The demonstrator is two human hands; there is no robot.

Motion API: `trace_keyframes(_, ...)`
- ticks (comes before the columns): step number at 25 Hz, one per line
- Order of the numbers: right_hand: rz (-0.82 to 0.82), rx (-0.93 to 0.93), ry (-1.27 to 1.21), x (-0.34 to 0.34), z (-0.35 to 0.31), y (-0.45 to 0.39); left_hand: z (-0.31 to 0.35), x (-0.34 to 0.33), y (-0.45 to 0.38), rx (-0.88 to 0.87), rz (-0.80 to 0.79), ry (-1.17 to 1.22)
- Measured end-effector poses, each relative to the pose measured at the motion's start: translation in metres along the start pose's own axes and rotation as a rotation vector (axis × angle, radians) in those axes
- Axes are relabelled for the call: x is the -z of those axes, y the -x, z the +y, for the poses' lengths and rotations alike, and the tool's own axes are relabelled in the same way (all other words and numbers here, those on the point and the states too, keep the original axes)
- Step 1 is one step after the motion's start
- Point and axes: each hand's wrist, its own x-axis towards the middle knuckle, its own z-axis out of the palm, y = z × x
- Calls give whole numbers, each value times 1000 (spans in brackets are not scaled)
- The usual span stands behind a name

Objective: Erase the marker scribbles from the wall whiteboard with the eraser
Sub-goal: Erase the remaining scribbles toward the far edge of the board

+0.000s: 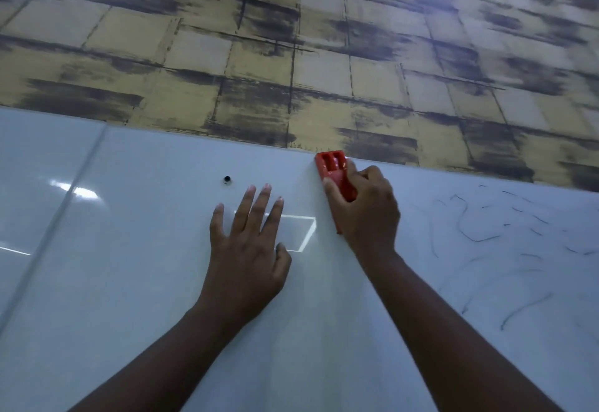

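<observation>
The right hand (363, 207) grips the red eraser (335, 173), fingers and thumb curled round its body, and holds it flat against the whiteboard (129, 282) right at the board's top edge, just below the patterned wall (291, 55). The left hand (249, 249) lies spread on the board beside it, fingers straight and a little apart, palm pressed to the surface as if to steady the person; it holds nothing. A small dark stud (227, 179) sits on the board just beyond the left fingertips.

The stretch of board under and between the two hands looks clean: only glare and a bright reflected rectangle show there, no ink that I can make out. To the right of the eraser it is another story. Thin dark scribbles (479, 233) run across that whole side, loops and short dashes, reaching down towards the right forearm and out to the frame's edge, well apart from the eraser.

So I judge the job partly done at best: the middle seems wiped, and the right-hand patch is left to clear, with the eraser needing to travel right and down to reach it
</observation>
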Motion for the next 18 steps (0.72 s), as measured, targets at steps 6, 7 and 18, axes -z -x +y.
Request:
trace_keyframes(6, 88, -290, -36, 62, 115, -11, 40, -15, -1, -20, 34, 53)
trace_keyframes(7, 95, -330, -29, 73, 133, -11, 49, -19, 0, -43, 52, 54)
trace_keyframes(18, 76, -351, -110, 91, 153, 16, 76, -33, 8, 0, 86, -20)
